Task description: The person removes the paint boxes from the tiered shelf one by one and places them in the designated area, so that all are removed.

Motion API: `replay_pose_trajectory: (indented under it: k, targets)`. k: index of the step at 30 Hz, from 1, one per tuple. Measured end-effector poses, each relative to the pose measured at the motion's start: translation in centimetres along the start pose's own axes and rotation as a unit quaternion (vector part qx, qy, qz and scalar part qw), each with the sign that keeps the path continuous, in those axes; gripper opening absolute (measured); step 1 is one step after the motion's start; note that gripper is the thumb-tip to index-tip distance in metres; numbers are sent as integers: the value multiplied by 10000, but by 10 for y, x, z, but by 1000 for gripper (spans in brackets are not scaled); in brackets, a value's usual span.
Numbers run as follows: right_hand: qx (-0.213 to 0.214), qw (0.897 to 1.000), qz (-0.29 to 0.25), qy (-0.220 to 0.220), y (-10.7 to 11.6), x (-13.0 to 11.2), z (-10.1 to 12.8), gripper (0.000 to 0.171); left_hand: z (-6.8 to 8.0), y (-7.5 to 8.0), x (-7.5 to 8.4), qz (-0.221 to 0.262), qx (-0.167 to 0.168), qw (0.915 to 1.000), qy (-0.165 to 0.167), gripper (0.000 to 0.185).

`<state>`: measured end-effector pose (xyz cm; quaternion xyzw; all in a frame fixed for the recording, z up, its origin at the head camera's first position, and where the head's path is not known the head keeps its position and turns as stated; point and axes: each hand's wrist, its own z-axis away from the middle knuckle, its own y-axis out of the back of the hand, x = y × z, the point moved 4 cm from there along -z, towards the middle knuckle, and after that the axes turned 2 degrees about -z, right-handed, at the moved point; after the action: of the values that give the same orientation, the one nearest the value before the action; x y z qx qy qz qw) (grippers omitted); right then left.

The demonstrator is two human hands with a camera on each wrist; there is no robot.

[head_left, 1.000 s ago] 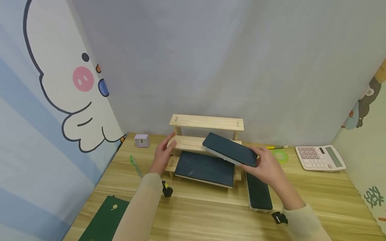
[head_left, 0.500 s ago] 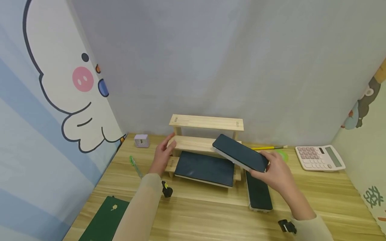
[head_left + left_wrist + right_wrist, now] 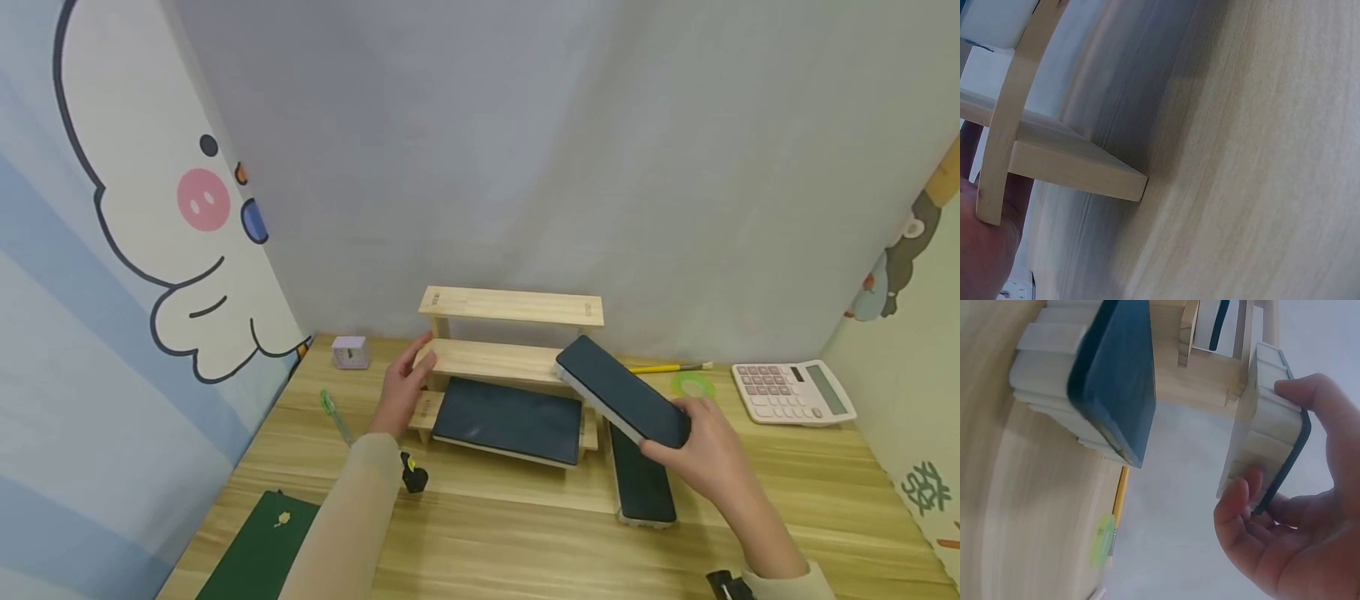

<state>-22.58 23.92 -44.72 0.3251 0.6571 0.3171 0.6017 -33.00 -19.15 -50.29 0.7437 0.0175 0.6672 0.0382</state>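
My right hand (image 3: 701,446) pinches the near right end of a slab with a dark blue top (image 3: 622,392) and white ribbed sides. It hangs tilted beside the right end of a stepped wooden shelf (image 3: 495,358). In the right wrist view, the thumb and fingers (image 3: 1235,503) press the slab's white sides (image 3: 1266,412). The left end of the shelf's middle step is held by my left hand (image 3: 405,387); an upright (image 3: 1016,106) partly covers that hand in the left wrist view. A similar wide slab (image 3: 510,421) lies on the lowest step.
Another dark-topped slab (image 3: 642,479) lies on the desk right of the shelf. Behind it are a yellow brush (image 3: 667,368), a green tape roll (image 3: 693,385) and a calculator (image 3: 793,393). To the left are a small clock (image 3: 351,352), a green pen (image 3: 335,417) and a green notebook (image 3: 258,546).
My right hand has carried the slab rightward and a little toward me, away from the middle step, and the slab now slants more steeply. The left hand has stayed on the shelf.
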Motion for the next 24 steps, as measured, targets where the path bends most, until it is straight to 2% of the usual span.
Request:
replay_pose_trajectory:
  k: [5, 16, 24]
  targets:
    - [-117, 9993, -103, -327, 1, 12, 8, 90, 3, 0, 8, 35, -3, 10000, 42, 52]
    - [-219, 9917, -247, -1239, 6, 40, 25, 93, 4, -1, 8, 114, 9, 9999, 105, 52]
    - [-46, 9880, -116, -1538, 7, 60, 34, 91, 3, 0, 6, 131, 0, 9996, 231, 52]
